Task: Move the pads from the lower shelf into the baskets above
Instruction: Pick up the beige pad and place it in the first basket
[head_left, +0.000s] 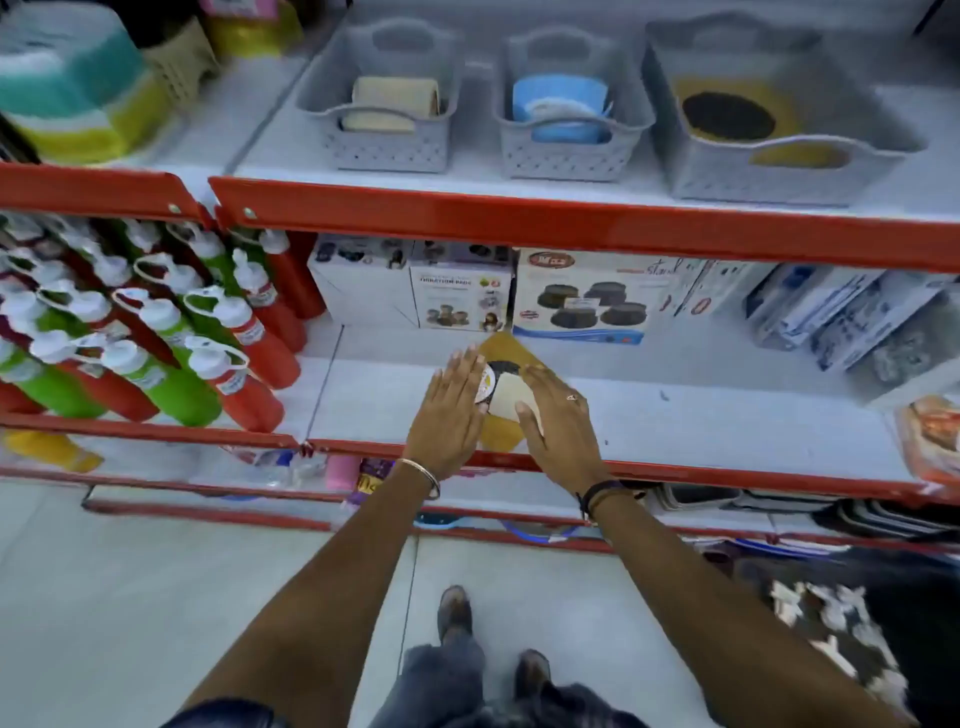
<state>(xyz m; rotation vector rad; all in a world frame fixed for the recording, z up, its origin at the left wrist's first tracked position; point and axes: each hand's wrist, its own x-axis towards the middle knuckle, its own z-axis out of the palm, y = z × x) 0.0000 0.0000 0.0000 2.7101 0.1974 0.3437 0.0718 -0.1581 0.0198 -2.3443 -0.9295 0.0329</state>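
Observation:
On the lower shelf (701, 415) lies a yellow pad with a dark round centre (501, 351), and a cream pad (506, 397) with a round label rests on top of it. My left hand (452, 410) presses flat against the pads' left side. My right hand (558, 415) covers their right side, fingers spread over the cream pad. Three grey baskets stand on the shelf above: the left basket (384, 150) holds cream pads, the middle basket (566, 156) holds blue pads, and the right basket (769, 176) holds yellow pads with dark centres.
Red and green bottles (171, 332) fill the lower shelf's left bay. White product boxes (576, 296) stand behind the pads, more boxes (841, 317) at right. A red shelf edge (571, 223) runs between pads and baskets. Folded towels (67, 88) sit top left.

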